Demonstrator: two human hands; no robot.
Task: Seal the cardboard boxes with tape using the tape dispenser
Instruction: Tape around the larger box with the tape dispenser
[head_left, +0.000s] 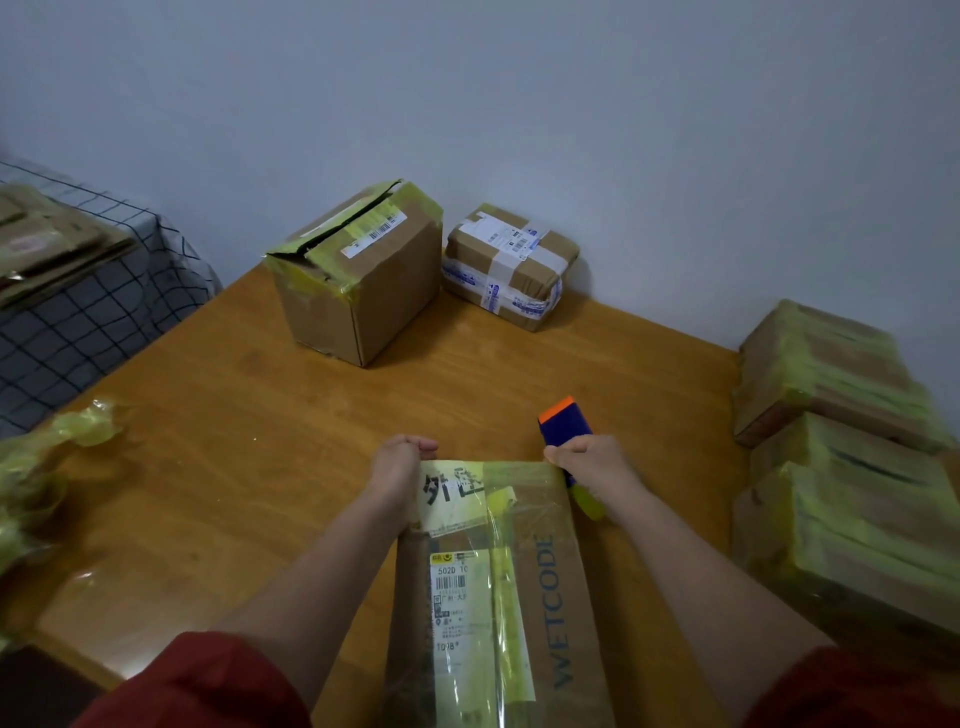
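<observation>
While the box (550, 597) lies at the near edge of the table (234, 467), between both forearms, its far left corner is gripped by the left hand (402, 467), whose fingers are curled over the far edge. The dispenser (563, 421), blue with an orange tip, is held in the closed fist of the right hand (592, 462), just beside the far right corner of the box. A large box (363, 280) and a small box (511, 265) are placed side by side at the far edge. A stack (831, 415) of taped boxes is located at the right. Crumpled tape (88, 423) lies at the left.
</observation>
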